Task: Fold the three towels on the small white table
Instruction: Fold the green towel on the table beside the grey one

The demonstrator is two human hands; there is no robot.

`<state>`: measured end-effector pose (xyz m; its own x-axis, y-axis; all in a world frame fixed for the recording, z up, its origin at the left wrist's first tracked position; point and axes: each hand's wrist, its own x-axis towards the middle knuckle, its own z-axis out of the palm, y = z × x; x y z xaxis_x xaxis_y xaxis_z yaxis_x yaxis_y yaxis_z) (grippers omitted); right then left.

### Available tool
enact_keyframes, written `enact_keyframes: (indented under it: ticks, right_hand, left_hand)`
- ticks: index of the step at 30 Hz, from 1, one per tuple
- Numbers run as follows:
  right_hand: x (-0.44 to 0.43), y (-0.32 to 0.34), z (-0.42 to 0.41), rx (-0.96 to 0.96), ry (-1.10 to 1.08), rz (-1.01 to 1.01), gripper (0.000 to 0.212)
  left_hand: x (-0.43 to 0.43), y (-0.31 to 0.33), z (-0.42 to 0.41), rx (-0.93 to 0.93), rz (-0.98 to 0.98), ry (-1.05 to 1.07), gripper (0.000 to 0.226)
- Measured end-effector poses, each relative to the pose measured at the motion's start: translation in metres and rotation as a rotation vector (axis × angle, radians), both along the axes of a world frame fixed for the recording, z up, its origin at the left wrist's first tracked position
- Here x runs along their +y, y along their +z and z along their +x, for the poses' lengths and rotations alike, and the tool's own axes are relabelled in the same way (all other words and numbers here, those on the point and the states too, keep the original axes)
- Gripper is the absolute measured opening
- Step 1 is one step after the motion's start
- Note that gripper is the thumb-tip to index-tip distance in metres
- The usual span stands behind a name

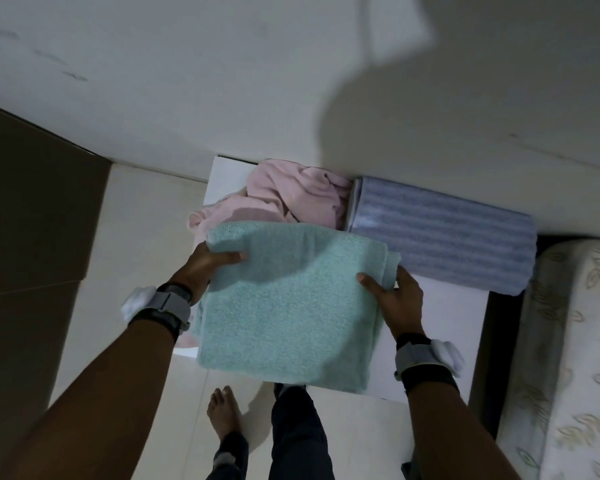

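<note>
We take this for a bedroom in a home: a thick mattress with a cream leaf-patterned cover (568,358) lies at the right beside the small white table (444,327), pale glossy floor tiles (132,237) meet a plain white wall (222,81), and a bare foot (223,412) stands below.

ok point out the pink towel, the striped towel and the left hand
pink towel (284,192), head view, crumpled middle
striped towel (444,233), head view, folded top face
left hand (208,265), head view, back of hand
</note>
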<state>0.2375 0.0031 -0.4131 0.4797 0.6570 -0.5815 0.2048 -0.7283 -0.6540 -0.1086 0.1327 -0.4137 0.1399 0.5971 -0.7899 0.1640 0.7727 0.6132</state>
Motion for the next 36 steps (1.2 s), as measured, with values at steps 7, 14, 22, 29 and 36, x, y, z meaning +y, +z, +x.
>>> enact_keyframes:
  ticks: [7, 14, 22, 29, 36]
  right_hand:
    - [-0.002, -0.013, 0.014, 0.083, 0.246, -0.293, 0.087]
    - [-0.018, 0.002, 0.000, 0.410, -0.159, -0.137, 0.054]
    - [-0.016, 0.003, -0.004, 0.644, -0.125, -0.229, 0.043]
    - [-0.042, 0.011, -0.003, 0.842, -0.232, -0.215, 0.051]
    - [-0.048, 0.028, 0.003, 0.720, -0.252, -0.141, 0.037]
  left_hand:
    - [-0.013, -0.009, -0.022, 0.084, -0.115, -0.172, 0.101]
    - [-0.043, -0.002, -0.027, -0.083, -0.206, -0.059, 0.105]
    - [-0.049, 0.001, -0.024, -0.089, -0.265, 0.050, 0.095]
    - [-0.059, 0.020, -0.019, -0.206, -0.325, -0.052, 0.046]
    - [-0.061, 0.031, -0.025, -0.121, -0.173, -0.049, 0.082]
